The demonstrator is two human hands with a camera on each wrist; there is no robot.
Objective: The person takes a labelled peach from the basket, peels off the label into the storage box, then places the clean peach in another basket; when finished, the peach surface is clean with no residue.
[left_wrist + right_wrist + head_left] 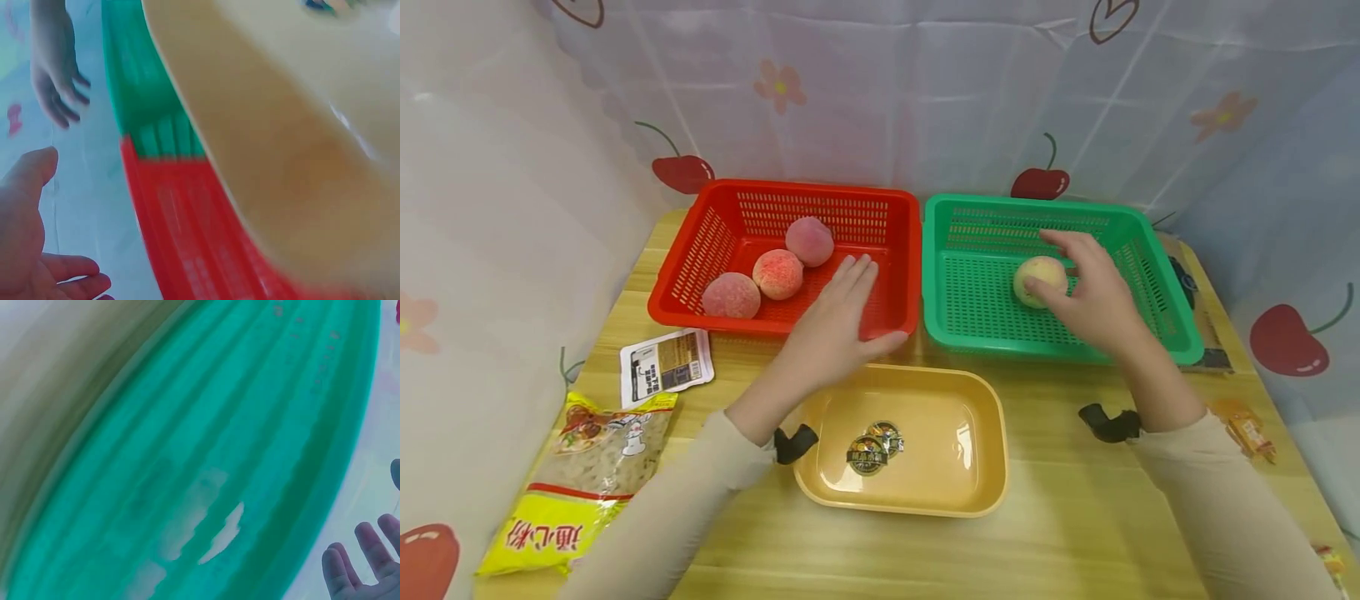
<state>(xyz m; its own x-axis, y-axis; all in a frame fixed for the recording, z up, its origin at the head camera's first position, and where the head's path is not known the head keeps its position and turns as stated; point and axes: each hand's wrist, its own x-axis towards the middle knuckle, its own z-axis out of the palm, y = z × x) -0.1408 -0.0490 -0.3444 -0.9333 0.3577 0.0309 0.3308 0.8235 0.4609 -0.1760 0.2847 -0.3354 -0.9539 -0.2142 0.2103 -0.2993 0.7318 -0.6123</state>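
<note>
Loosely, green rim (1000,345) surrounds pale peach (1040,270).

Looks like a small curtained-off booth — walled by pale, creased, cherry-and-flower-printed sheets (880,108) on three sides of a yellowish, wood-grained table (940,554).

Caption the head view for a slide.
Left hand over red basket with three peaches, right hand open over pale peach in green basket.

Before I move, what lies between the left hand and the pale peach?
In the head view, the neighbouring rims of the red basket and green basket, plus bare basket floor.
</note>
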